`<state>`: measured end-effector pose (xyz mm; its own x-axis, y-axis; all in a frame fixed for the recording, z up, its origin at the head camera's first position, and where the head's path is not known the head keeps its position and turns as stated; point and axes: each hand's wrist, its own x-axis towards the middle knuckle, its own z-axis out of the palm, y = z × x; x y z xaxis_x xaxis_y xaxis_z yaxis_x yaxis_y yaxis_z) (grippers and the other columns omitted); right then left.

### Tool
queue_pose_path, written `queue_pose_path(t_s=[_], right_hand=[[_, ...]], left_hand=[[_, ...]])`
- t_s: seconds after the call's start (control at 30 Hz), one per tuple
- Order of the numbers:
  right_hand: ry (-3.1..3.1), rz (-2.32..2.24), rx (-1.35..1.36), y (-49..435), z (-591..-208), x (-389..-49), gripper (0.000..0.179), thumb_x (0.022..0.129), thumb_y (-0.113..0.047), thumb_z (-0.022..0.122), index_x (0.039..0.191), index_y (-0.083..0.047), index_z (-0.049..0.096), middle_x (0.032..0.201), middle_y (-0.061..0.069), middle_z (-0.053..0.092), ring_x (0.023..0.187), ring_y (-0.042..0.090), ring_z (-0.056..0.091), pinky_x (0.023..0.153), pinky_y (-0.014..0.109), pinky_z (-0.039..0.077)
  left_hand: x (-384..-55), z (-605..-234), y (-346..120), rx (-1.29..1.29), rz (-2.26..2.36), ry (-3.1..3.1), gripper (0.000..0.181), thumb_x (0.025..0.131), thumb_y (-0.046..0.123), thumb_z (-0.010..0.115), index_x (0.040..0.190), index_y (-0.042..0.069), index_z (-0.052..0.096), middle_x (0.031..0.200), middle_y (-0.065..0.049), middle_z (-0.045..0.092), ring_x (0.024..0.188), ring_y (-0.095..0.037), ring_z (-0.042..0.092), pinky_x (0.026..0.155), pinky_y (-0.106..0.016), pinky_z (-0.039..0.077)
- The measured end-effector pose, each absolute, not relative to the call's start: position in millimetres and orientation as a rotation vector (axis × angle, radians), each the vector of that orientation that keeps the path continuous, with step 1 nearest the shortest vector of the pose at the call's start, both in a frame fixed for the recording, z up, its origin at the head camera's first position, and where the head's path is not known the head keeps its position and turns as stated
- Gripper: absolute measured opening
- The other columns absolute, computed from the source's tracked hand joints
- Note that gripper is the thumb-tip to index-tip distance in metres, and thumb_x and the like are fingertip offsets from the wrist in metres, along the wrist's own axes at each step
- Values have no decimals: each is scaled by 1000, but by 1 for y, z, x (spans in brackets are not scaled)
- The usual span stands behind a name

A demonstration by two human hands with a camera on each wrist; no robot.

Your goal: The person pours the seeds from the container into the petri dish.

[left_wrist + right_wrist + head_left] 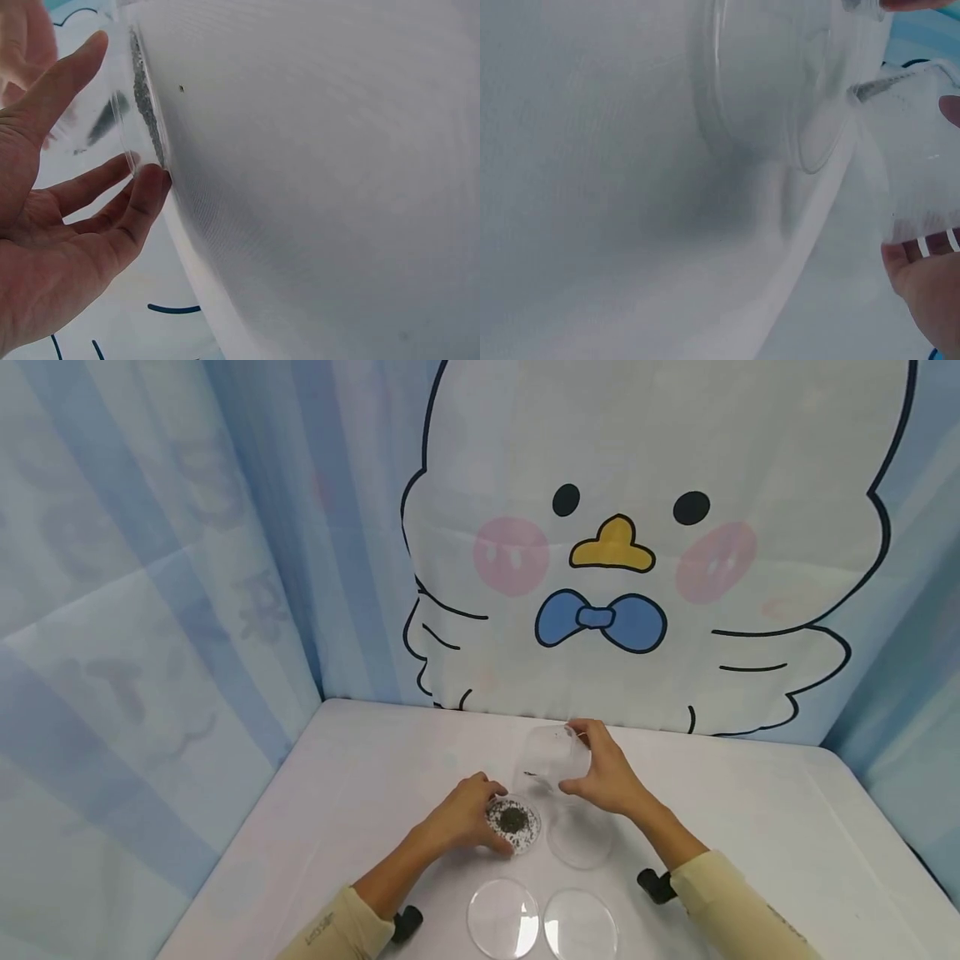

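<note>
My left hand (471, 814) grips a round clear container (534, 835) by its sides, thumb at the near side and fingers at the far side. Dark grains (513, 820) lie heaped in its middle, with finer specks scattered around. Just above and to the right, my right hand (606, 770) holds a clear plastic cup (551, 752) between thumb and fingers. The cup is tilted toward the left-hand container, and a few dark bits cling inside it. In the right wrist view, a dark streak of grains (877, 88) shows near the cup's lower edge.
A second clear round container (579, 839) stands right beside the one with grains. Nearer me, two clear discs (503, 919) lie side by side on the white table (360, 777). Behind the table hangs a printed curtain (600, 677).
</note>
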<state>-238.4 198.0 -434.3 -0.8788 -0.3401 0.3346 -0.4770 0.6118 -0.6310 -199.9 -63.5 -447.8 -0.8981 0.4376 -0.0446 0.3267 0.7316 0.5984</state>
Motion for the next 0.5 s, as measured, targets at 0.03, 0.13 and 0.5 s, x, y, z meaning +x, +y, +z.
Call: queue_pose_path(t_s=[0.03, 0.13, 0.5], right_hand=[[-2683, 1168, 656, 199, -436, -241, 89, 74, -3, 89, 147, 6, 40, 143, 27, 49, 131, 46, 52, 109, 61, 46], [-2749, 1319, 602, 203, -440, -249, 93, 77, -5, 87, 152, 7, 34, 150, 29, 44, 137, 48, 47, 116, 60, 41], [-2898, 1662, 506, 213, -450, -268, 91, 82, -7, 85, 153, 1, 28, 161, 27, 31, 146, 52, 41, 112, 58, 46]], left_hand=[[-199, -447, -63, 608, 897, 2750, 80, 62, 30, 102, 129, 1, 69, 114, -12, 64, 104, -25, 62, 95, -41, 55], [-198, -446, -63, 596, 881, 2750, 80, 63, 31, 102, 129, 2, 69, 116, -11, 64, 106, -25, 62, 97, -42, 55], [-197, -444, -62, 572, 868, 2764, 81, 62, 31, 103, 130, 2, 69, 117, -11, 64, 108, -25, 63, 98, -42, 56]])
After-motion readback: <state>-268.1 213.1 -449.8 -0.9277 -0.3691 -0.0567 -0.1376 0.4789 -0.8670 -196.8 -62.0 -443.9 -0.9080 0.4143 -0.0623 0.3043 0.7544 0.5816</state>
